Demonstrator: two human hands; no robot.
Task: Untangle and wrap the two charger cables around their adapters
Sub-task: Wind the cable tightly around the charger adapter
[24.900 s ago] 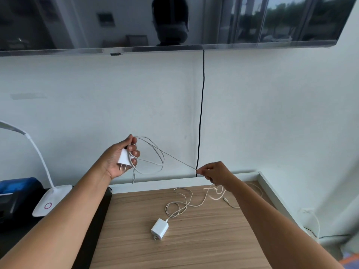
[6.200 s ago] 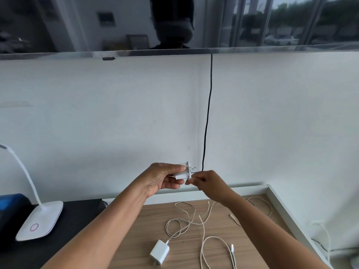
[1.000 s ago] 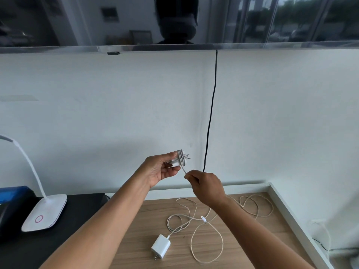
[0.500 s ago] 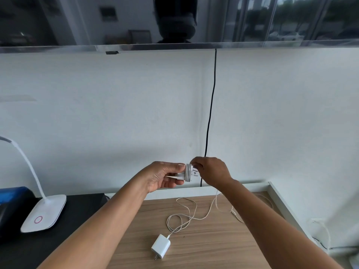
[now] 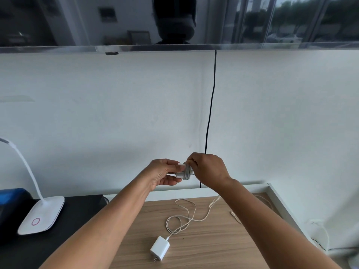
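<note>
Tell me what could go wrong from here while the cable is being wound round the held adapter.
1. The left hand grips the held adapter while the right hand pinches the wound cable; easing that pinch may let the turns spring loose.
2. The loose tail trails down to the desk beside the second cable of the second adapter; the next pull could snag its loops, perhaps dragging it.
</note>
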